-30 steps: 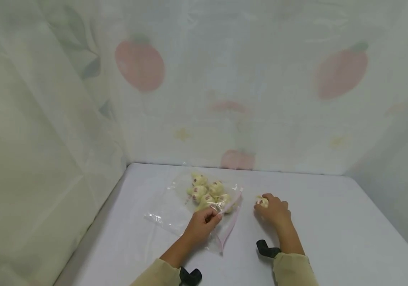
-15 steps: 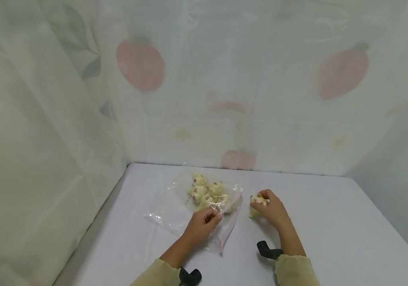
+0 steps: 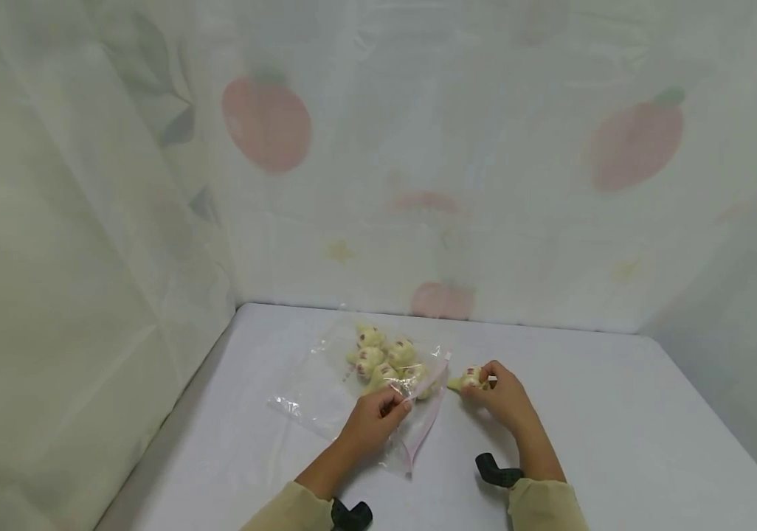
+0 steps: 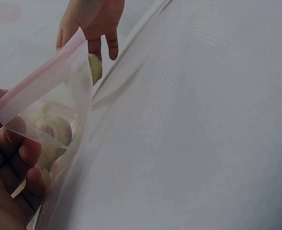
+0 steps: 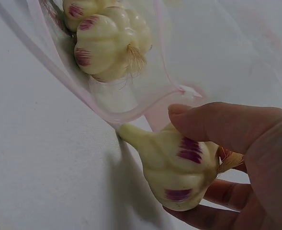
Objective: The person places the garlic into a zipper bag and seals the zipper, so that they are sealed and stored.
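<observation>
A clear zip bag (image 3: 315, 387) with a pink zip edge lies on the table, several garlic bulbs (image 3: 370, 360) inside it. My left hand (image 3: 372, 422) pinches the bag's upper layer by the zip edge; the left wrist view shows the pink strip (image 4: 40, 76) lifted and the mouth parted. In my right hand (image 3: 501, 394) is one garlic bulb (image 5: 176, 163), pale with purple streaks, gripped between thumb and fingers at its root end. Its stem points left, right at the bag's pink mouth. Another bulb (image 5: 109, 43) shows inside the bag in the right wrist view.
The white table (image 3: 617, 428) extends to both sides and ends at a back edge against a hanging curtain (image 3: 518, 162) printed with fruit. More curtain hangs at the left and right. A black wrist mount (image 3: 498, 472) sits at the right wrist, another (image 3: 352, 515) at the left.
My right hand has turned the garlic bulb so that its stem faces left, and carried it left to the bag's mouth. The left hand keeps its hold on the bag.
</observation>
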`<state>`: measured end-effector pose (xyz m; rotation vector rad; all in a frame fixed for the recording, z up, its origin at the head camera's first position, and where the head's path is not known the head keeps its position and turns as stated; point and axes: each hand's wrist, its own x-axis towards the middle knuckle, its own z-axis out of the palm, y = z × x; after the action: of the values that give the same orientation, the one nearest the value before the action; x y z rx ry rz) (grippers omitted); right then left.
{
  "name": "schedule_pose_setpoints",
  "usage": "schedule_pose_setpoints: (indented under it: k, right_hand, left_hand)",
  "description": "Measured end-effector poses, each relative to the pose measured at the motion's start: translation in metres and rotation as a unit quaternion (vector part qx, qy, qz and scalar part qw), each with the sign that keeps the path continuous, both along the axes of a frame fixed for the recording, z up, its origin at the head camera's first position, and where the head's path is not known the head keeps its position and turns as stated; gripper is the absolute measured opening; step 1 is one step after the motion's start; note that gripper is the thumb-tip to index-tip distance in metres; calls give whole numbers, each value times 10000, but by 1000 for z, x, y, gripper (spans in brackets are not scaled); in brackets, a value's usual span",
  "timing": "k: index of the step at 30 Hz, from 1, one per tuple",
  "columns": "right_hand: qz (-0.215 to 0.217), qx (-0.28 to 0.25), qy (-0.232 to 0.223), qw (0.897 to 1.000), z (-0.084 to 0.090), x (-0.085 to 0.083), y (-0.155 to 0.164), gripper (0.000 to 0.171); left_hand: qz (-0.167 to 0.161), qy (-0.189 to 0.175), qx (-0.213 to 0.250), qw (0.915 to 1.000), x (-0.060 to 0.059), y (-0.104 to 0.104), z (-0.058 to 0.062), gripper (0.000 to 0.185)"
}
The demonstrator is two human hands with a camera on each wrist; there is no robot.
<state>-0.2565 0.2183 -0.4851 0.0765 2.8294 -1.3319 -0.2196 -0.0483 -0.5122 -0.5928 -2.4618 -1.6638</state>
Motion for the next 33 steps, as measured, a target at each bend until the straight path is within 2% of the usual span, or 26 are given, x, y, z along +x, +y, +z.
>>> schedule_pose_setpoints:
  k: [2,9,14,19,27,33]
  right_hand:
    - [-5,-65,-7,10000,1,1,0,40]
    - [50,-69,-24,10000,-1,0,2,38]
    - [61,-94,-105,9999,-3,4,4,37]
    - [214,-160,-88,9996,-1,6,9,37]
    - [580,-723,-238,9954,9,8,15,39]
    - [851,-1076,-232,9903,16,10,15,38]
  left_hand:
    - [30,38,3,10000,2,1,4,17]
    - [-118,87,139,9998,14,3,32,16]
    - [-166,15,122,9998,18,4,33,16]
    - [-147,-4,102,9998,16,5,31,17]
    - [-17,96,84,9999,-4,3,-2,16]
    - [-142,183,261,9994,-8,-3,-6,18]
